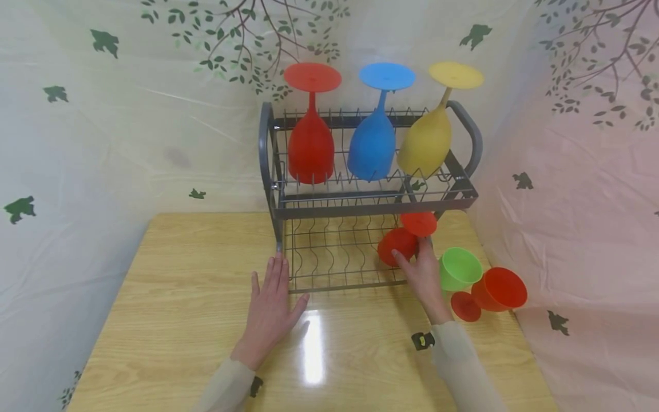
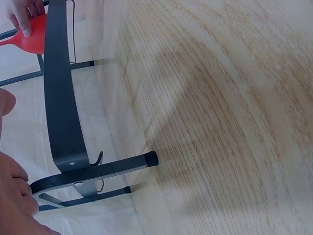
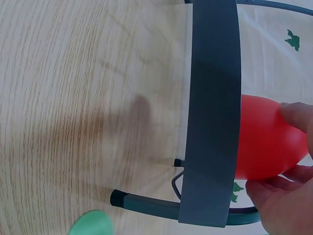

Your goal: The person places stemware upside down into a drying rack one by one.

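Note:
My right hand (image 1: pixel 426 274) grips a red plastic goblet (image 1: pixel 397 247) at the right end of the dish rack's lower tier. The goblet is upside down with its foot raised, just under the upper tier. In the right wrist view, fingers and thumb go around the red bowl (image 3: pixel 269 139) behind the rack's dark front bar (image 3: pixel 212 112). My left hand (image 1: pixel 270 309) lies with straight fingers at the front left corner of the dish rack (image 1: pixel 337 286). Its fingertips touch the rack's frame near the left upright.
On the upper tier, a red goblet (image 1: pixel 311 149), a blue goblet (image 1: pixel 372 149) and a yellow goblet (image 1: pixel 426 143) stand upside down, the yellow one tilted. Right of the rack, a green cup (image 1: pixel 460 269) and an orange-red goblet (image 1: pixel 499 290) are on the wooden table (image 1: pixel 180 320), near its right edge.

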`<state>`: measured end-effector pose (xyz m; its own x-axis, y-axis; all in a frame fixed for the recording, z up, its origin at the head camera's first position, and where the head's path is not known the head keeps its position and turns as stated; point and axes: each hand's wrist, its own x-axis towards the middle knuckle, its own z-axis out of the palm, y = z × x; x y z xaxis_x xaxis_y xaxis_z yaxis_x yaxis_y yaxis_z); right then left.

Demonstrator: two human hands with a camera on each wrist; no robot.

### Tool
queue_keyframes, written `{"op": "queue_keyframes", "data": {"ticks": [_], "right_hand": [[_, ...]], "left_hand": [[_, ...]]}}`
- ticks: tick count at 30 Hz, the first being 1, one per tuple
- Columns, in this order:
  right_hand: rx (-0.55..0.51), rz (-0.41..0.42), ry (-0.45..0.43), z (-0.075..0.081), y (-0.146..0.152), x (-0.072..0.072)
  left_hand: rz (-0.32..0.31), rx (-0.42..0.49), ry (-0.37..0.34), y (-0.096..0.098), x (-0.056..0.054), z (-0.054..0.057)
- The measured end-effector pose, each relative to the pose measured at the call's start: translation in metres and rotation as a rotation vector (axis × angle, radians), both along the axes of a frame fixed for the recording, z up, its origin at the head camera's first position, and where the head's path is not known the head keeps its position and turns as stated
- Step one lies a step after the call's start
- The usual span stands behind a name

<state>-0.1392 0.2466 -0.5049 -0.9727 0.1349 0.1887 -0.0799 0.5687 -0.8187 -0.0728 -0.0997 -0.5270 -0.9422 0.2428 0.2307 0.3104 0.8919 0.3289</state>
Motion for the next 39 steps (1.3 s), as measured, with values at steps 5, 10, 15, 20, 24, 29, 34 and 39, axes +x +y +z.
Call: {"op": "queue_keyframes", "data": {"ticks": [5, 10, 15, 20, 24, 29, 34, 39], "right_hand": [[0.041, -0.006, -0.015, 0.001, 0.000, -0.003], [0.062, -0.007, -0.024, 0.002, -0.001, -0.003], [0.061, -0.005, -0.022, 0.004, -0.002, -0.003], [0.027, -0.009, -0.011, 0.003, -0.003, -0.001], [-0.015, 0.000, 0.034, 0.003, -0.004, 0.004], [-0.015, -0.015, 0.102, 0.005, -0.005, 0.018], [-0.016, -0.047, 0.133, 0.012, -0.005, 0.034], [-0.008, -0.078, 0.114, 0.026, -0.004, 0.050]], "left_hand": [[0.000, 0.010, -0.004, 0.000, 0.000, 0.000], [0.001, 0.008, -0.002, 0.000, 0.000, 0.001], [-0.002, 0.010, 0.000, 0.000, 0.000, 0.001], [-0.006, 0.022, 0.005, -0.001, -0.001, 0.001], [-0.007, 0.025, 0.005, -0.001, -0.001, 0.001], [-0.008, 0.025, 0.005, -0.001, -0.001, 0.002], [-0.005, 0.018, 0.003, -0.001, -0.002, 0.002], [-0.005, 0.016, 0.008, -0.001, -0.002, 0.002]]}}
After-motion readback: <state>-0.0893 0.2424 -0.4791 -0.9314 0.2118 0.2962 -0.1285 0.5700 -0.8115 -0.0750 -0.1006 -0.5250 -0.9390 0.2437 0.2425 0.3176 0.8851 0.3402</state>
